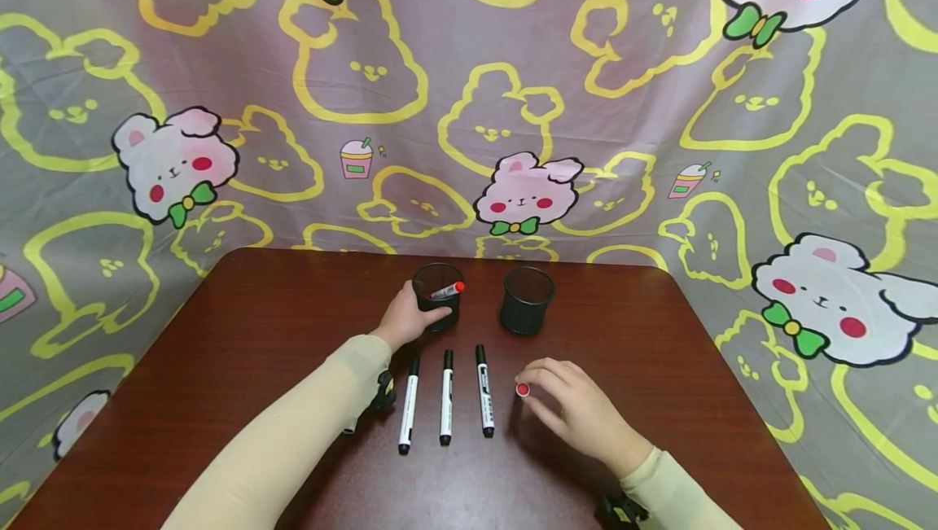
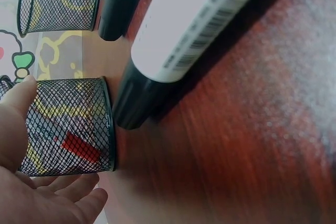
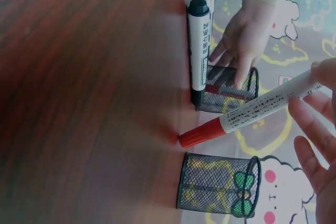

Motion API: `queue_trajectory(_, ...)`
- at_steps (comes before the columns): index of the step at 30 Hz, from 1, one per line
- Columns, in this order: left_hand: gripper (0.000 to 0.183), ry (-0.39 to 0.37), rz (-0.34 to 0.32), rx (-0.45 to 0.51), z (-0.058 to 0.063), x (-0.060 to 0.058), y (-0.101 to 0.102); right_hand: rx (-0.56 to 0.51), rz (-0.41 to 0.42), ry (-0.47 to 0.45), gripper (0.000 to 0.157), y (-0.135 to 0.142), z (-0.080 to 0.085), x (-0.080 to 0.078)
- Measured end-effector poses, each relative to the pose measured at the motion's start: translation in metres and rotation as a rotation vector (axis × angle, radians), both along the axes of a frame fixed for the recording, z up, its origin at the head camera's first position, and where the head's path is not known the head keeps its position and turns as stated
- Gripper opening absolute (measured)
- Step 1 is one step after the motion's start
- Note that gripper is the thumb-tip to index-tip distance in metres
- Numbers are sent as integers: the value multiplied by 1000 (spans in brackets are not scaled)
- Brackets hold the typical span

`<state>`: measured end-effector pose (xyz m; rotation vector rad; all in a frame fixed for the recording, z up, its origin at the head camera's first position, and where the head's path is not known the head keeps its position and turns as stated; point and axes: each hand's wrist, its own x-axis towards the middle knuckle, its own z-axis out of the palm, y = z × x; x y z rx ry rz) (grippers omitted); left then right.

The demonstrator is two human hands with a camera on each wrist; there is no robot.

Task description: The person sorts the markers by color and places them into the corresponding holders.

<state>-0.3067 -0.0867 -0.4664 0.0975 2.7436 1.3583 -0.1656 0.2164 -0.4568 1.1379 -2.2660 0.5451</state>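
Observation:
My left hand [image 1: 405, 320] holds the left black mesh pen holder [image 1: 453, 315], thumb on one side and fingers round the other. Inside it leans a red-capped marker [image 1: 448, 291]; through the mesh in the left wrist view its red end [image 2: 80, 148] shows near the bottom. Above the table at the right, my right hand [image 1: 575, 409] pinches a white marker [image 3: 262, 106] near one end. That marker slants, its red cap pointing down close over the tabletop. Beyond it stands a second mesh pen holder [image 1: 523, 317], upright with nothing seen in it.
Three white markers with black caps lie roughly parallel in front of the holders: a left one [image 1: 409, 405], a middle one [image 1: 446, 397] and a right one [image 1: 484, 392]. Another white object [image 1: 350, 427] peeks from under the left forearm. A patterned cloth [image 1: 418, 139] hangs behind the brown table [image 1: 623, 310].

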Motion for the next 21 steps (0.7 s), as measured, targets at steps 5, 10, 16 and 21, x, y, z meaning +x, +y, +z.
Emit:
queue_trajectory(5, 90, 9, -7, 27, 0, 0, 0, -32, -36, -22, 21, 0, 2, 1)
queue_trajectory(10, 85, 23, -18, 51, 0, 0, 0, -60, -47, -27, 22, 2, 2, 0)
queue_trajectory(16, 86, 17, -17, 44, 0, 0, 0, -89, -54, -45, 21, 3, 2, -1)
queue_trajectory(21, 85, 35, -21, 45, -2, -1, -1, -119, -67, -57, 22, 3, 2, -2)
